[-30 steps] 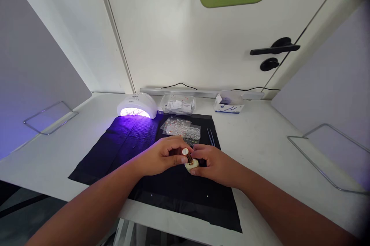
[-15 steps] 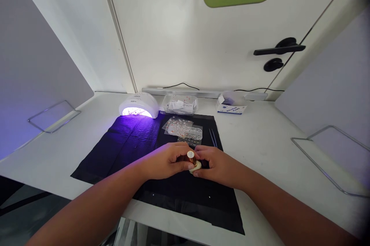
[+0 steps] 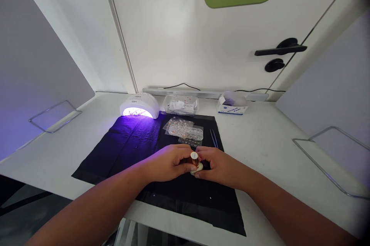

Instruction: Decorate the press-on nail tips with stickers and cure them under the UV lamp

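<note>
Both my hands meet over the black mat around a small cream-coloured nail polish bottle (image 3: 197, 168) with a gold cap (image 3: 194, 159). My left hand (image 3: 172, 162) comes from the left, its thumb and fingers closed at the gold cap. From the right, my right hand (image 3: 218, 164) is closed round the bottle's body, thumb near its lower front. The bottle stands about upright; its far side is hidden by my fingers. Beyond my hands lie clear sheets and a case of nail decorations (image 3: 186, 132). Tweezers (image 3: 214, 138) rest just past my right hand.
A lit white nail lamp (image 3: 139, 104) stands at the back left, casting purple light on the black mat (image 3: 115, 153). Behind are a clear plastic box (image 3: 180, 104) with papers and an alcohol pads box (image 3: 232, 106). Wire stands (image 3: 54, 117) flank the white table (image 3: 260, 130).
The gold cap has shifted slightly right between my fingers and stands a little straighter. My left hand has moved slightly right; both hands keep their grip.
</note>
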### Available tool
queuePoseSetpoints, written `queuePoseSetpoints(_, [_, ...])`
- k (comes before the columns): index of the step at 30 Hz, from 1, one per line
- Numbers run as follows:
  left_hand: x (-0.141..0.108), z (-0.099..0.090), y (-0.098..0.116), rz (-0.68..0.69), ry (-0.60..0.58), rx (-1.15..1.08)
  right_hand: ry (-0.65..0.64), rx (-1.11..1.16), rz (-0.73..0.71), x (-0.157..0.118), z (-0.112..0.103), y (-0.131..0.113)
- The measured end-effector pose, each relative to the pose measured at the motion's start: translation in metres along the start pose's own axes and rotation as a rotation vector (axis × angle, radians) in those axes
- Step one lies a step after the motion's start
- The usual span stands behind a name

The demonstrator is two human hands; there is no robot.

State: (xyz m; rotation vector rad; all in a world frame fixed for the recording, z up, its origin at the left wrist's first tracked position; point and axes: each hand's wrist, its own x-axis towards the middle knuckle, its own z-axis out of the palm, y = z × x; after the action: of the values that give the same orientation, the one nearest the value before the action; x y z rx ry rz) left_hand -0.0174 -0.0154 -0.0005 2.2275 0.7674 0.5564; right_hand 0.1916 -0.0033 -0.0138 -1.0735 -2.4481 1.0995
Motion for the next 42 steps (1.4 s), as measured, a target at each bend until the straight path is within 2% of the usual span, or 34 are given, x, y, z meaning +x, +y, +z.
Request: queuePoseSetpoints(42, [-0.0008,0.0023,-0.0025,-0.028,0.039,-0.023,0.036,-0.054,-0.011,-0.002,0.0018,-0.001])
